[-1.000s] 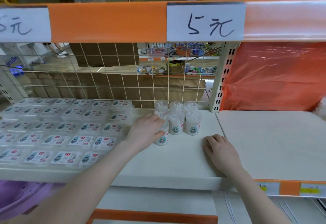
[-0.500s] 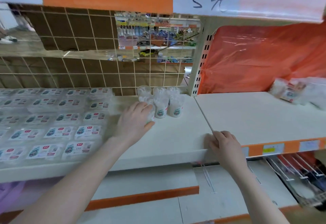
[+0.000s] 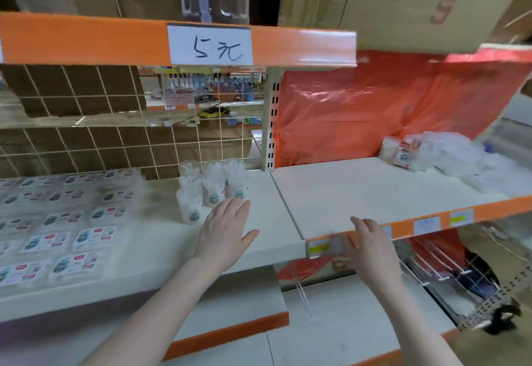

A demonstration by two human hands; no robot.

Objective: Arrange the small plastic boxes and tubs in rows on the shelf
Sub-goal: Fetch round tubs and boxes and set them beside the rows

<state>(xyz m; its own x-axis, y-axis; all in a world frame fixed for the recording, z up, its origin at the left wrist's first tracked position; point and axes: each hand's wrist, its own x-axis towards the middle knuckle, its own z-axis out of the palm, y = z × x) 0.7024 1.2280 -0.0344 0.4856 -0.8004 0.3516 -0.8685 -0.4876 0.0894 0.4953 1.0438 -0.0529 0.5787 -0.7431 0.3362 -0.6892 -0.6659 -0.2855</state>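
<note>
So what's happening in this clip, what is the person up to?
A person is stocking a shop shelf. Flat plastic boxes lie in rows on its left part, and a cluster of small round tubs stands near the back. The left hand hovers open just in front of the tubs, holding nothing. The right hand is open at the shelf's front edge. More packaged stock waits at the far right.

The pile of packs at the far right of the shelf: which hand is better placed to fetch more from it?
Probably the right hand. It is open at the shelf edge, on the same side as the pile of packs. The left hand is open beside the round tubs, farther away.
</note>
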